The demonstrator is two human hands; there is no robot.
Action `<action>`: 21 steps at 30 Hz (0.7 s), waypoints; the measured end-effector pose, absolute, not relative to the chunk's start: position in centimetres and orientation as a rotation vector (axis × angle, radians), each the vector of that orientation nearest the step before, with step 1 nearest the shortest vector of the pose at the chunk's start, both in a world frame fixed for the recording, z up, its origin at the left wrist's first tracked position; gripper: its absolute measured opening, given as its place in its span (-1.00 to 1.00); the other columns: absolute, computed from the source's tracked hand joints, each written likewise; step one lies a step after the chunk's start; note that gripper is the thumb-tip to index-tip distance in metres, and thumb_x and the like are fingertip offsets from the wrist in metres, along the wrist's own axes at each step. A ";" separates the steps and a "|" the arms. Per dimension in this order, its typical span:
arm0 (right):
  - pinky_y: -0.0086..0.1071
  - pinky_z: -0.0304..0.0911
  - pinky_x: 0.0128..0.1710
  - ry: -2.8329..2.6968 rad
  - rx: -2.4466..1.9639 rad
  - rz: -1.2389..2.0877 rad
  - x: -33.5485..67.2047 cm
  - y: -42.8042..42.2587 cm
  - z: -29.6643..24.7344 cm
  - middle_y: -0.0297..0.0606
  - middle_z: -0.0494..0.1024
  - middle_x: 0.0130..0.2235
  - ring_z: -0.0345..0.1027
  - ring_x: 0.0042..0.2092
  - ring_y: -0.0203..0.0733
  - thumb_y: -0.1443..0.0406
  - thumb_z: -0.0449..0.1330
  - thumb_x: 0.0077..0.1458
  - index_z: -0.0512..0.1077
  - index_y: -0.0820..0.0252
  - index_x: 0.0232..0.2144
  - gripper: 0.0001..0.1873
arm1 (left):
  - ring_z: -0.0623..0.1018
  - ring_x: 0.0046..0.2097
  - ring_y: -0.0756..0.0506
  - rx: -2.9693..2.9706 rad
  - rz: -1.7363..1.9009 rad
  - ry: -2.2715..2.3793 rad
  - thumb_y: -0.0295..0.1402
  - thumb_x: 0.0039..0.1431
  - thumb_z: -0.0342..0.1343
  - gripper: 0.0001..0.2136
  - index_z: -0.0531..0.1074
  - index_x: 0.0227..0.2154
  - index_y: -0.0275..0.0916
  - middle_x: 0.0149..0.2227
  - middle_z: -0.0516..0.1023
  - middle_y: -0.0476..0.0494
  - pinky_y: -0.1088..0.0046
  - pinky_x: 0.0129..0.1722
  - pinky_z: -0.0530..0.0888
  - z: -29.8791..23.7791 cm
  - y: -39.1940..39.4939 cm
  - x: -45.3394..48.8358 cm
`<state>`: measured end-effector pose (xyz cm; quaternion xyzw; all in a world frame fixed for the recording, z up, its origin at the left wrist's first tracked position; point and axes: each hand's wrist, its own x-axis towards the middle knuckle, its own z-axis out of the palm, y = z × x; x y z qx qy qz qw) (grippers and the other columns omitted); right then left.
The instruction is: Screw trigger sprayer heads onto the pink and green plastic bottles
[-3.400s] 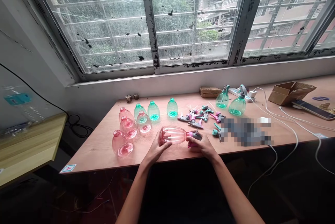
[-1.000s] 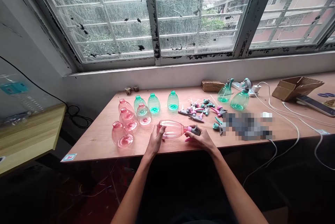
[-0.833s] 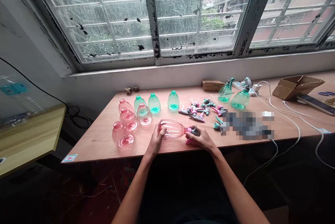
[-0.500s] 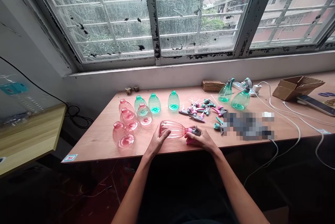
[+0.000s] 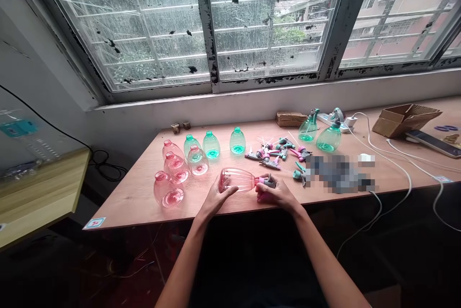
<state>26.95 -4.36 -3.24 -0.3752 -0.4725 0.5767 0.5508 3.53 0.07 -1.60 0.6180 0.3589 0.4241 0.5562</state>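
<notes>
A clear pink bottle (image 5: 237,179) lies sideways between my hands, just above the table's front edge. My left hand (image 5: 220,195) is closed round its base end. At the neck, my right hand (image 5: 275,193) grips a grey and pink spray head (image 5: 265,181), which meets the bottle's mouth; whether it is screwed tight I cannot tell. Left of my hands stand several pink bottles (image 5: 168,191) without tops. Several green bottles (image 5: 237,141), open at the neck, stand behind. A pile of pink, grey and green spray heads (image 5: 268,154) lies beyond my right hand.
Two green bottles with spray heads (image 5: 328,137) stand at the back right near a white plug and cables (image 5: 392,154). An open cardboard box (image 5: 403,120), a phone (image 5: 437,143) and a blurred dark patch (image 5: 334,173) are on the right. A brown package (image 5: 291,119) sits by the wall.
The view has shifted slightly. Both hands keep their hold on the bottle and spray head, with my right fingers turned a little at the neck.
</notes>
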 end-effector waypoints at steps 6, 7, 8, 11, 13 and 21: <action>-0.21 0.53 -0.40 -1.083 -0.897 1.376 27.0 -4.3 -3.3 -0.30 0.58 -0.38 0.52 -0.38 -0.12 0.09 0.43 -0.04 0.36 0.15 -0.22 -0.56 | 0.22 0.35 -0.30 1.485 0.999 0.802 -0.28 -0.03 0.39 0.00 -0.12 0.38 -0.06 0.38 0.11 -0.31 0.10 0.33 0.16 -2.0 0.0 3.3; -0.20 0.54 -0.40 -1.073 -0.897 1.382 27.0 -4.3 -3.3 -0.30 0.58 -0.38 0.52 -0.38 -0.12 0.09 0.43 -0.05 0.36 0.15 -0.21 -0.54 | 0.21 0.36 -0.29 1.489 0.993 0.797 -0.29 -0.04 0.40 0.03 -0.15 0.38 -0.05 0.39 0.09 -0.30 0.11 0.34 0.13 -2.0 -0.1 3.2; -0.20 0.54 -0.40 -1.068 -0.896 1.384 27.0 -4.4 -3.3 -0.30 0.59 -0.37 0.53 -0.38 -0.12 0.09 0.43 -0.05 0.35 0.14 -0.20 -0.53 | 0.20 0.36 -0.29 1.486 0.990 0.800 -0.29 -0.05 0.40 0.03 -0.16 0.38 -0.05 0.39 0.09 -0.30 0.11 0.34 0.12 -2.0 -0.1 3.2; -0.21 0.54 -0.38 -1.085 -0.891 1.371 26.9 -4.4 -3.2 -0.29 0.59 -0.37 0.53 -0.38 -0.13 0.09 0.44 -0.06 0.36 0.16 -0.20 -0.52 | 0.23 0.35 -0.31 1.457 0.995 0.821 -0.22 0.01 0.36 -0.09 -0.02 0.36 -0.15 0.34 0.19 -0.35 0.08 0.34 0.12 -1.9 0.0 3.3; -0.21 0.54 -0.38 -1.096 -0.886 1.366 26.9 -4.4 -3.2 -0.28 0.59 -0.36 0.53 -0.38 -0.14 0.09 0.43 -0.05 0.37 0.17 -0.19 -0.53 | 0.25 0.33 -0.32 1.447 0.993 0.832 -0.19 0.05 0.32 -0.18 0.08 0.33 -0.21 0.30 0.27 -0.36 0.06 0.34 0.13 -1.8 0.1 3.3; -0.23 0.54 -0.45 -1.059 -0.908 1.375 27.1 -4.4 -3.4 -0.29 0.58 -0.37 0.53 -0.39 -0.12 0.06 0.45 -0.10 0.38 0.15 -0.23 -0.51 | 0.21 0.36 -0.30 1.485 0.940 0.779 -0.29 -0.05 0.40 0.07 -0.22 0.39 0.02 0.38 0.11 -0.29 0.03 0.33 0.13 -1.8 -0.2 3.0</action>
